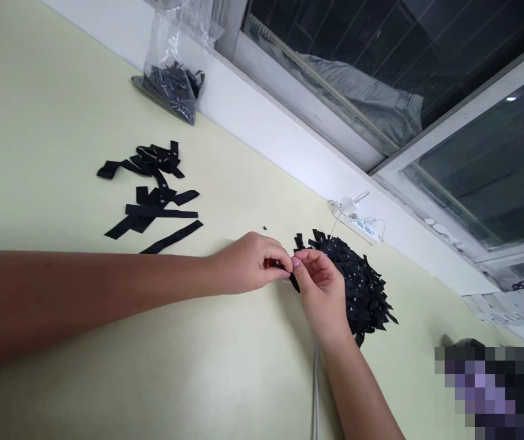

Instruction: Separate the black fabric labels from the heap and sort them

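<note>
My left hand (253, 264) and my right hand (323, 287) meet fingertip to fingertip above the table. Both pinch a short black fabric strip (294, 282), mostly hidden by the fingers; its lower end hangs between them. Just beyond my right hand is a large heap of black strips (363, 284), many with small white marks. Left of my hands, a looser group of black strips (152, 205) lies spread on the table, and one single strip (174, 236) is partly behind my left forearm.
A clear plastic bag (170, 85) of black pieces leans by the white ledge. A power strip (358, 221) with plugs sits behind the heap. White cables (316, 391) run along the table (152, 366). A tiny dark bit (264, 228) lies near my left hand. Windows line the back.
</note>
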Action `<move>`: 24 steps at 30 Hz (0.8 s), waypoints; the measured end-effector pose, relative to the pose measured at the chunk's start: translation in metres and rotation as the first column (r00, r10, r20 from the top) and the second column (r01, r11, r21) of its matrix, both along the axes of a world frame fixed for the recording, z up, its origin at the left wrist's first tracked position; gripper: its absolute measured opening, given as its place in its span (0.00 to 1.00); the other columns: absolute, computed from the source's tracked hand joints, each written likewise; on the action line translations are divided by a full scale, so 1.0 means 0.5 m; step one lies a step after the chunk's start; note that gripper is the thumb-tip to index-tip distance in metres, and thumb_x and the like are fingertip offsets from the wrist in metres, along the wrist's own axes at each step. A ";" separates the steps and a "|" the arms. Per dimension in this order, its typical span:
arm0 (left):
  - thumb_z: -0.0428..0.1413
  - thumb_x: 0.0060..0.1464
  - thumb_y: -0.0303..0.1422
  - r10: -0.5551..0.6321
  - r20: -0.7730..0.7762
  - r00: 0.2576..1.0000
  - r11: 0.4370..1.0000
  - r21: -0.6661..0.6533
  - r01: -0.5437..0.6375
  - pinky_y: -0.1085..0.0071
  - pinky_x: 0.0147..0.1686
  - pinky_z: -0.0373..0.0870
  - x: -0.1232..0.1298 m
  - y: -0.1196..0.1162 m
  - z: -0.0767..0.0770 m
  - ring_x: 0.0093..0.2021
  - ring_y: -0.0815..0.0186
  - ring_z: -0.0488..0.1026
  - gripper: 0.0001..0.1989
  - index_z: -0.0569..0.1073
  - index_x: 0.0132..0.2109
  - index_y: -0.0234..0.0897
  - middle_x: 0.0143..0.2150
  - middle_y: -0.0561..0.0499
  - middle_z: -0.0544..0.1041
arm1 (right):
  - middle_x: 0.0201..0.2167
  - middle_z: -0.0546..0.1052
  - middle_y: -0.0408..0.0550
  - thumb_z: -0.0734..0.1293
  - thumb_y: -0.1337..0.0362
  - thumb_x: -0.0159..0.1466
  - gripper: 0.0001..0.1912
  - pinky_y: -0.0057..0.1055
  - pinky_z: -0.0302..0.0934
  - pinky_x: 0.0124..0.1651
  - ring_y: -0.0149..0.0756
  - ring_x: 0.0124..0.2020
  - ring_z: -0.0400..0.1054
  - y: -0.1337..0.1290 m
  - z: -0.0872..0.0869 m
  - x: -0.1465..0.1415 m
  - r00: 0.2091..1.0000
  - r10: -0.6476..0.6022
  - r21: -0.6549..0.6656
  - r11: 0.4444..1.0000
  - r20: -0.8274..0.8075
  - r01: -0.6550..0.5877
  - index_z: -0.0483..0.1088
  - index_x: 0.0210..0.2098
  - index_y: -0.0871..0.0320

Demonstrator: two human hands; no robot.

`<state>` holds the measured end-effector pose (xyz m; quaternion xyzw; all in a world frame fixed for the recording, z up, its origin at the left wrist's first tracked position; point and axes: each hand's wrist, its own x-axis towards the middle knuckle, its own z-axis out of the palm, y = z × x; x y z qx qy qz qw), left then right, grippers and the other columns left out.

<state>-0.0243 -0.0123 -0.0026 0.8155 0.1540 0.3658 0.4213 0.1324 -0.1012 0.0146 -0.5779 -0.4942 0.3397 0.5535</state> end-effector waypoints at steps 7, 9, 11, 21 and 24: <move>0.61 0.55 0.29 0.071 -0.053 0.996 0.984 -0.163 -0.078 0.73 0.33 0.68 0.000 0.004 0.004 0.34 0.68 0.75 0.04 0.82 0.36 0.39 0.33 0.53 0.81 | 0.35 0.78 0.45 0.73 0.58 0.63 0.08 0.32 0.70 0.39 0.34 0.34 0.72 -0.001 -0.002 0.010 0.999 0.033 -0.021 0.999 0.023 -0.033 0.74 0.37 0.54; 0.61 0.55 0.30 0.058 -0.057 0.997 0.976 -0.206 -0.068 0.73 0.33 0.69 0.000 0.004 0.004 0.36 0.67 0.76 0.04 0.82 0.36 0.39 0.34 0.53 0.82 | 0.34 0.77 0.44 0.72 0.58 0.65 0.07 0.32 0.69 0.39 0.33 0.34 0.71 -0.001 -0.003 0.012 0.997 0.062 -0.016 0.998 0.037 -0.061 0.74 0.37 0.54; 0.61 0.55 0.30 0.046 -0.050 0.998 0.969 -0.240 -0.057 0.73 0.34 0.69 0.001 0.004 0.005 0.37 0.67 0.76 0.04 0.81 0.36 0.39 0.35 0.53 0.82 | 0.34 0.77 0.44 0.71 0.60 0.66 0.05 0.31 0.67 0.38 0.33 0.33 0.71 -0.001 -0.002 0.014 0.993 0.088 -0.009 0.996 0.073 -0.088 0.74 0.37 0.54; 0.60 0.53 0.29 0.027 -0.050 0.998 0.964 -0.262 -0.040 0.72 0.37 0.72 0.004 0.008 0.000 0.38 0.66 0.78 0.03 0.80 0.35 0.39 0.36 0.53 0.82 | 0.34 0.77 0.45 0.69 0.61 0.67 0.05 0.33 0.67 0.41 0.35 0.36 0.72 -0.009 -0.001 0.012 0.983 0.101 -0.011 0.995 0.154 -0.101 0.73 0.38 0.55; 0.60 0.53 0.29 0.052 -0.052 0.997 0.967 -0.246 -0.063 0.72 0.36 0.72 0.004 0.008 -0.003 0.38 0.66 0.77 0.03 0.78 0.36 0.38 0.36 0.52 0.81 | 0.36 0.78 0.46 0.71 0.61 0.66 0.06 0.34 0.68 0.43 0.36 0.38 0.73 -0.011 0.000 0.009 0.980 0.084 0.004 0.996 0.181 -0.087 0.73 0.40 0.55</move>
